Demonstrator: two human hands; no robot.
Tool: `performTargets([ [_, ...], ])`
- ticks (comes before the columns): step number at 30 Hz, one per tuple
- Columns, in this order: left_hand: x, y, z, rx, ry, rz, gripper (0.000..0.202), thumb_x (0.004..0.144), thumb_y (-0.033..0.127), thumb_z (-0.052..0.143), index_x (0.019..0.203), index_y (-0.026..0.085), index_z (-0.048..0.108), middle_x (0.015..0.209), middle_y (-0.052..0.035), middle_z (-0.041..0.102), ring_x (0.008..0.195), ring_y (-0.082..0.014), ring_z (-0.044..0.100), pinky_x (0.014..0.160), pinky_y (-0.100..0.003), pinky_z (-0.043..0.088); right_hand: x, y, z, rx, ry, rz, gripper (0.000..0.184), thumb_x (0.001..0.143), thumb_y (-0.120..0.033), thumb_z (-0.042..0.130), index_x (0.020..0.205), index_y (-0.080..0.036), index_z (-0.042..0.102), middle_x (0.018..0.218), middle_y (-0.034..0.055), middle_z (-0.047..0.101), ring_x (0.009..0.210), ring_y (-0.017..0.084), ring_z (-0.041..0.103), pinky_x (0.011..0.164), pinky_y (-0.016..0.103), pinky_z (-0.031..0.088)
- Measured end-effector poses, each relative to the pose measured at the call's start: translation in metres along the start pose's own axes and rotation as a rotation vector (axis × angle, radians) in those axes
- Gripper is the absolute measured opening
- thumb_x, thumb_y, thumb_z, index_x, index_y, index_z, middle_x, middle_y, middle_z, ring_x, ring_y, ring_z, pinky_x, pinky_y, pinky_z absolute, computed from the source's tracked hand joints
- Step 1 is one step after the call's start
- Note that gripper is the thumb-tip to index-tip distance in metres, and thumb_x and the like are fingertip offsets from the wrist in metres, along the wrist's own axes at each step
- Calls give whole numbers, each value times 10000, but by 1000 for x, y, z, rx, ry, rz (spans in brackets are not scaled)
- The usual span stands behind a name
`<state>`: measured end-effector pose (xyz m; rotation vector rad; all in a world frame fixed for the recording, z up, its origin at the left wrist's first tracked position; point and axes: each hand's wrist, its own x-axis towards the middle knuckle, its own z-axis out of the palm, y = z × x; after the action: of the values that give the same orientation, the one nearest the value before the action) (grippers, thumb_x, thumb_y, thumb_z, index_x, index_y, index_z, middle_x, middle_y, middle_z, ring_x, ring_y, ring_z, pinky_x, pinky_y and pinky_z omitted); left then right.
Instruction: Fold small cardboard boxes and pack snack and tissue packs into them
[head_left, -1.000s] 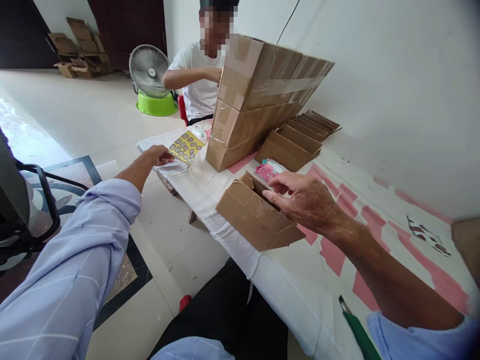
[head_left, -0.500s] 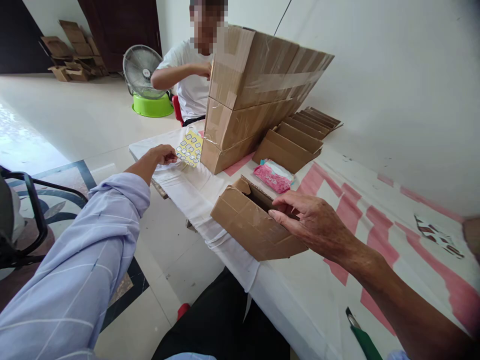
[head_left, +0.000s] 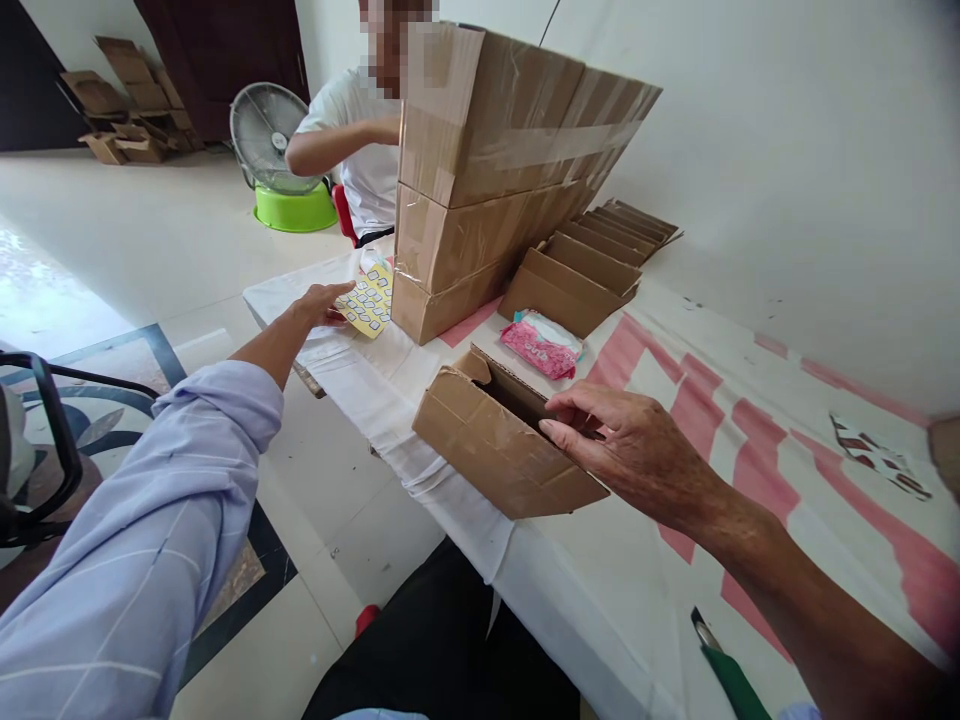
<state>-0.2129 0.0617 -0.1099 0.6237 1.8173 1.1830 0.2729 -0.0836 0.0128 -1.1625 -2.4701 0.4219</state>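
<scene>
In the head view, my right hand [head_left: 619, 435] grips the near rim of a small open cardboard box [head_left: 499, 440], thumb outside and fingertips over the edge. The box stands near the table's front edge, its inside dark. Farther left, my left hand [head_left: 324, 304] has its fingers on the left edge of a yellow sheet [head_left: 370, 300] printed with rows of white shapes. Its thumb is largely hidden. Right beside the sheet rises a stack of taped cartons [head_left: 487, 190]. Behind the small box lies a pink soft pack [head_left: 541, 345].
Flattened cartons [head_left: 592, 250] lean in a row near the wall. A green-handled cutter [head_left: 724, 665] lies by my right forearm. Across the table sits a person in a white shirt [head_left: 375, 190], partly behind the stack. A fan [head_left: 268, 138] and black chair frame [head_left: 64, 420] stand left.
My left hand has come farther over the yellow sheet, which has shifted slightly toward me. My right hand stays on the box. The whole view has shifted a little.
</scene>
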Motion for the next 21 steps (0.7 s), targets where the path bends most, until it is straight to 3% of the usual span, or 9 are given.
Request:
performTargets([
  [5, -12, -29, 9, -29, 50, 70, 274, 912, 294, 857, 966, 105, 666, 764, -80, 713, 636, -169, 681, 652, -289, 595, 25, -5, -3, -136, 10, -83, 210, 1013, -412, 645, 908, -273, 763, 847, 44, 753, 769, 237, 689, 704, 382, 498],
  [10, -12, -55, 28, -26, 132, 165, 166, 903, 183, 757, 1034, 125, 674, 863, -82, 765, 682, -172, 732, 622, -248, 599, 108, -31, 7, -507, 54, -381, 142, 1014, -293, 654, 1029, -210, 768, 1078, 115, 772, 1039, 291, 674, 807, 388, 539],
  [13, -6, -63, 35, 26, 188, 193, 146, 941, 199, 686, 1067, 127, 703, 936, -99, 793, 696, -179, 739, 599, -245, 583, 177, -54, 34, -744, 54, -606, 192, 1030, -284, 645, 1123, -185, 781, 1249, 127, 754, 1241, 324, 640, 956, 442, 570],
  [16, 3, -66, 38, 102, 209, 198, 195, 960, 268, 677, 1074, 122, 736, 938, -125, 809, 698, -217, 748, 588, -276, 581, 242, -64, 70, -983, -45, -748, 344, 1050, -190, 497, 1248, -181, 779, 1381, 93, 724, 1442, 358, 578, 1074, 575, 540],
  [18, 9, -66, 38, 158, 204, 208, 244, 973, 319, 668, 1093, 127, 760, 929, -134, 819, 725, -254, 766, 604, -309, 595, 278, -58, 90, -1091, -111, -806, 446, 1033, -167, 428, 1326, -197, 763, 1447, 77, 710, 1535, 394, 517, 1048, 639, 538],
  [21, 15, -68, 39, 257, 211, 243, 310, 998, 358, 619, 1142, 140, 785, 956, -146, 835, 795, -309, 791, 673, -379, 628, 322, -34, 112, -1145, -109, -851, 444, 997, -223, 485, 1336, -188, 769, 1464, 84, 718, 1538, 415, 531, 1058, 673, 528],
])
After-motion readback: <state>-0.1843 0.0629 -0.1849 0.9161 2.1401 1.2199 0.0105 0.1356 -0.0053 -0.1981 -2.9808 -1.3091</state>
